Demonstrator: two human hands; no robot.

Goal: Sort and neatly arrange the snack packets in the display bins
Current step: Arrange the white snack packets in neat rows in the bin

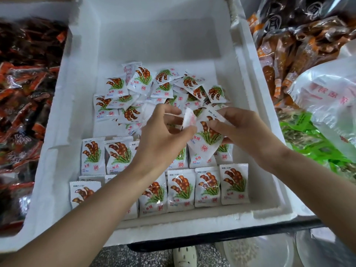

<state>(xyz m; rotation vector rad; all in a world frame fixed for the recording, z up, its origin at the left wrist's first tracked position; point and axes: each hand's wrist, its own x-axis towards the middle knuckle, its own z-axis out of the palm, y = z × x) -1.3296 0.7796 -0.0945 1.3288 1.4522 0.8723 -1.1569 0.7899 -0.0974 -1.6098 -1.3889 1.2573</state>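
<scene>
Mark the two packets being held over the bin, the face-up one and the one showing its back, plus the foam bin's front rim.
Face-up packet (207, 139): head view, on its printed front.
Back-showing packet (189, 119): head view, on its pale reverse side.
Foam bin (192, 227): head view, on its front rim.

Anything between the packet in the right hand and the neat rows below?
Nothing visible. The packet in the right hand is just above the second row. The left hand pinches another packet beside it, not under it. Whether a slot is free there is hidden by the hands.
</scene>
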